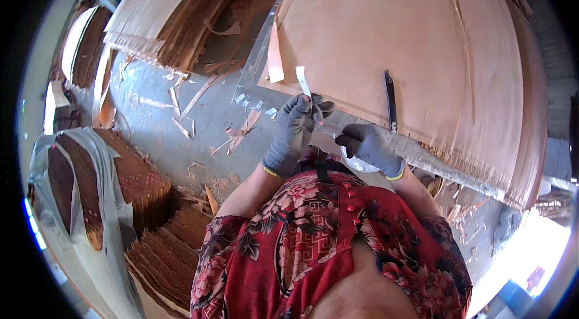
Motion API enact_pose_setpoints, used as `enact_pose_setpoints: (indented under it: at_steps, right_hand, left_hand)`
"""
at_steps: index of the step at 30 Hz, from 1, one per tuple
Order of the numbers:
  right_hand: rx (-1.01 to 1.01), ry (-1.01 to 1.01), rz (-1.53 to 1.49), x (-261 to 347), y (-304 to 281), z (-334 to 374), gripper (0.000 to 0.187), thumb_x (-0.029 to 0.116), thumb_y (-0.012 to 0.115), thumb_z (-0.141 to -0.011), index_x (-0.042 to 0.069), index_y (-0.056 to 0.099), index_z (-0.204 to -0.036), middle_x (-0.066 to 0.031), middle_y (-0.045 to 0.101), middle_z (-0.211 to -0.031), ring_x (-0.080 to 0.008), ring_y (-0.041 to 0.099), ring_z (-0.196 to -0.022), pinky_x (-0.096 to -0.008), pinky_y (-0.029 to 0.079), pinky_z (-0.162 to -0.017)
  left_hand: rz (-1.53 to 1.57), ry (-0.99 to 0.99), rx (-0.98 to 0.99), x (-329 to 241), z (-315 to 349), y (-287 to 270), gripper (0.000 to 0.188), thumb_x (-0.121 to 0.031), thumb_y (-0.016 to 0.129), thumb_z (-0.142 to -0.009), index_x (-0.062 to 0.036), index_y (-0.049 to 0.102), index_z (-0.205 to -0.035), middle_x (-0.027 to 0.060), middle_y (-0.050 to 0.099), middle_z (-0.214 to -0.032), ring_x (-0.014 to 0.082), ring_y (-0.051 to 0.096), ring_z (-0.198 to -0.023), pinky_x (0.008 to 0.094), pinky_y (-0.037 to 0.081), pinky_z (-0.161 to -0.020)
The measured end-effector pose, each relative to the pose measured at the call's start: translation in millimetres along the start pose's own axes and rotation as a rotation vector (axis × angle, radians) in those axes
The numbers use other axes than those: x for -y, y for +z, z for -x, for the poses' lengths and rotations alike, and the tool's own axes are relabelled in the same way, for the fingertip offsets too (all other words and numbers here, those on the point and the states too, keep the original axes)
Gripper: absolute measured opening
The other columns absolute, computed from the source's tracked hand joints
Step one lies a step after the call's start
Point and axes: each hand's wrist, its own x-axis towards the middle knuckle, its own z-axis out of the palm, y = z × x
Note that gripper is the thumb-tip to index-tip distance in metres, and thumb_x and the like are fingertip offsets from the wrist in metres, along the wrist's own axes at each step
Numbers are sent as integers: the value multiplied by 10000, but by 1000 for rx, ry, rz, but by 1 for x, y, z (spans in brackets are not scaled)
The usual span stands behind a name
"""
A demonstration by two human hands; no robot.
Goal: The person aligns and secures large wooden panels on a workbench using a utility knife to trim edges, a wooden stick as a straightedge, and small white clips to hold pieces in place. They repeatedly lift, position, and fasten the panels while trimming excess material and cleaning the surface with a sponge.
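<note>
My left hand (294,129), in a grey knit glove, pinches a narrow white strip (303,81) that sticks up from the fingertips. It is just off the near edge of a large sheet of wood veneer (386,29). To its right, my right hand (369,147), also gloved in grey, is closed with its fingers curled toward the left. What those fingers hold, if anything, is hidden. Beneath that hand shows a crumpled white thing (360,163), partly covered. A slim black tool (391,102), perhaps a knife, lies on the veneer near its front edge.
A torn veneer strip (275,53) lies along the sheet's left edge. More veneer stacks (160,5) stand at the far left. Plastic-draped veneer bundles (142,180) stand at the near left. Wood scraps (241,132) litter the grey floor (208,111).
</note>
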Motion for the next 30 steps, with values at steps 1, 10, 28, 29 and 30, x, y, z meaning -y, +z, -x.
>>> enact_pose_setpoints:
  at_steps: [1,10,28,29,30]
  right_hand:
    - [-1,8,-20,-4,-5,2,208,209,581,-820,8,630,-838,-173,592,-692,-242,608,-660,-315,454,-591]
    - [25,-320,-944,-8,4,-46,356,134,489,-923,4,460,-1253,-45,568,-1076,-141,537,-987,-264,430,-859]
    - [-122,-192,-1174,-18,-21,-111,241,235,592,-833,52,617,-988,-151,461,-1278,-235,443,-1173,-389,358,-976]
    - [-204,-93,-1245,-15,-19,-114,233,212,585,-839,52,609,-1007,-138,501,-1233,-232,473,-1131,-395,381,-954]
    - [-280,10,-1310,-8,-18,-121,227,189,578,-846,53,600,-1026,-126,541,-1187,-228,503,-1090,-401,403,-932]
  left_hand:
    - [-126,38,-22,-3,3,-3,272,-244,508,-913,19,577,-926,57,574,-639,142,570,-671,254,438,-740]
    - [-592,-88,-74,1,6,11,332,-313,478,-924,-24,570,-791,-1,445,-531,99,438,-490,239,398,-532]
    - [-255,-457,247,-16,-64,-1,273,-251,550,-892,14,563,-955,19,527,-610,144,597,-634,243,455,-645]
    - [-366,-509,231,-21,-73,-2,299,-276,537,-899,17,567,-948,24,518,-584,150,599,-619,236,453,-637]
    - [-475,-559,210,-23,-78,-6,327,-302,523,-907,19,571,-942,29,510,-557,155,600,-604,230,450,-629]
